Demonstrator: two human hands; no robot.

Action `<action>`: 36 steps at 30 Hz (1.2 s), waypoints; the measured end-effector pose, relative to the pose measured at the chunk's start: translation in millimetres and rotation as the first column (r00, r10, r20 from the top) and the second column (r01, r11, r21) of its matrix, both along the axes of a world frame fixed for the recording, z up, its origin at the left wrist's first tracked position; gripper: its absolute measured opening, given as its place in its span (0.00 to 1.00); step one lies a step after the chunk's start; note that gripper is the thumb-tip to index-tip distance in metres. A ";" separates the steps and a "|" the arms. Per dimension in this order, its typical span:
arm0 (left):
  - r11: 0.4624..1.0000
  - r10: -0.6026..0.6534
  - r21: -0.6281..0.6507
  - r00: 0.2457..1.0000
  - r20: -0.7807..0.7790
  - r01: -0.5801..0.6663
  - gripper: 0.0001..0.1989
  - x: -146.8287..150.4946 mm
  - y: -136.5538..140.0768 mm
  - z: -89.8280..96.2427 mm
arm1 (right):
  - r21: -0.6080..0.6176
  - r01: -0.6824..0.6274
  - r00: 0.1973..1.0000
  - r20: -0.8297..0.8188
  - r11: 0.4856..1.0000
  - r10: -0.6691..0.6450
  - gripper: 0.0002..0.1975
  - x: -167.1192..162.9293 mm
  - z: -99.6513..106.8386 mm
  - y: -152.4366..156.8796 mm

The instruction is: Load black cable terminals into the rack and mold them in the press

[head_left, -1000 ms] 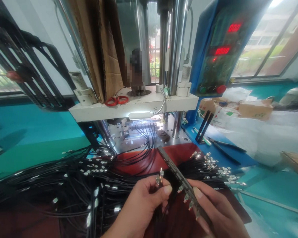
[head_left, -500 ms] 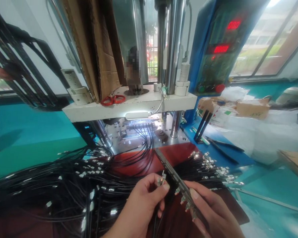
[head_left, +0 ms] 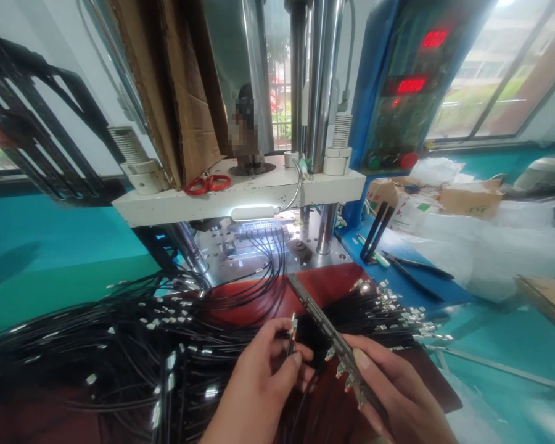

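Note:
In my left hand a black cable is pinched, its small metal connector pointing up past the fingers. My right hand grips a long dark metal strip, which slants up and to the left. Several small metal connectors sit along the strip's lower left edge, near the right fingers. A small gap separates the left hand's connector from the strip. To the left lies a large heap of black cables with metal ends, and a second cable bundle lies at the right.
Ahead stands a press with a white plate, steel columns and a lit lower bed holding a row of cables. Red scissors rest on the plate. Tweezers lie on the blue surface, beside white bags.
The left hand's fingers have shifted; the cluster of connectors at its fingertips now shows as one upright connector, slightly farther left. The right hand and strip stay nearly still.

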State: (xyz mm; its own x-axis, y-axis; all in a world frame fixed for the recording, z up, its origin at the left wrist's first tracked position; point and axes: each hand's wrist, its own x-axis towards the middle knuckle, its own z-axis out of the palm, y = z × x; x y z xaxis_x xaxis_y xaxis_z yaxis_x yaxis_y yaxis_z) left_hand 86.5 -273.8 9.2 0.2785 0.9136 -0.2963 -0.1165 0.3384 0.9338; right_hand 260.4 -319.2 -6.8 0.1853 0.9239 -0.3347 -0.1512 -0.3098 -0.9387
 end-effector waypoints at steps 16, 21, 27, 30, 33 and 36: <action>0.971 -0.196 -0.123 0.978 0.070 0.203 0.13 -8.9 4.0 -9.1 | -0.024 0.154 0.987 -0.051 0.988 -0.155 0.26 -7.4 -6.2 -4.4; 0.998 -0.029 -0.058 1.000 0.000 0.029 0.10 -4.6 7.4 -4.1 | -0.064 0.162 0.986 -0.039 0.985 -0.164 0.28 -5.0 -10.2 -5.6; 0.997 -0.071 -0.012 0.997 0.009 0.071 0.07 -1.0 10.6 -6.4 | -0.056 0.151 0.988 0.020 0.987 -0.150 0.28 -7.7 -7.6 -5.0; 0.994 -0.105 -0.020 0.994 -0.007 0.105 0.07 -0.1 10.1 -7.0 | -0.021 0.097 0.995 -0.019 0.995 -0.098 0.28 -7.3 -5.6 -3.9; 0.992 -0.128 -0.009 0.990 -0.059 0.128 0.09 0.6 10.1 -4.8 | 0.012 0.021 1.000 -0.003 1.000 -0.020 0.29 -4.0 -3.6 -2.4; 0.987 -0.142 0.050 0.977 -0.161 0.152 0.08 1.2 10.3 -1.9 | 0.034 -0.026 1.000 0.009 0.999 0.026 0.30 -1.2 -1.1 -0.8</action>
State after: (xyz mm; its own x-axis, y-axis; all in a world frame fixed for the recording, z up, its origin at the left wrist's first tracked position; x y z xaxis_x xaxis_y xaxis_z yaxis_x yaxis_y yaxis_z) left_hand 87.7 -263.5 7.3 0.3659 0.8838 -0.2915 0.0790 0.2826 0.9560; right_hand 259.2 -320.0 -8.0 0.1642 0.9393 -0.3013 -0.1351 -0.2811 -0.9501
